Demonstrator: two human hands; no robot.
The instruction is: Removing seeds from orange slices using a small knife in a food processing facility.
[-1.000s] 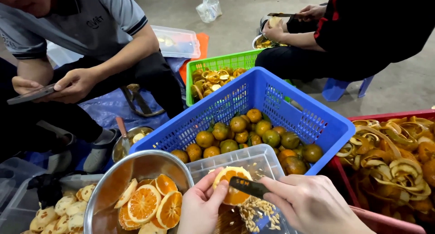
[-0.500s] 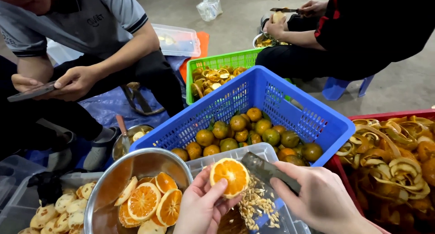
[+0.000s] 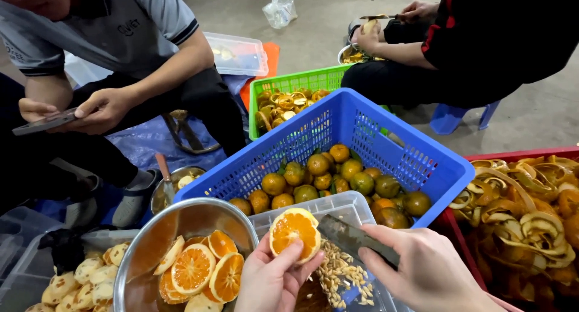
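My left hand (image 3: pixel 272 280) holds a peeled orange half (image 3: pixel 295 234), cut face up, over a clear plastic tub (image 3: pixel 347 207) with a heap of seeds (image 3: pixel 341 276) in it. My right hand (image 3: pixel 426 270) grips a knife (image 3: pixel 347 236) whose dark blade points left, its tip close beside the orange half. To the left stands a steel bowl (image 3: pixel 181 224) with several orange halves (image 3: pixel 193 268).
A blue crate (image 3: pixel 356 131) of whole greenish oranges stands behind the tub, a green crate (image 3: pixel 289 82) of peels beyond it, a red crate (image 3: pixel 531 209) of peels at right. A clear tub (image 3: pixel 36 270) of peeled fruit sits lower left. One seated person holds a phone (image 3: pixel 42 124); another peels fruit.
The orange half has turned cut face up and risen a little in my left hand. The knife has drawn off it to the right, over the seed tub.
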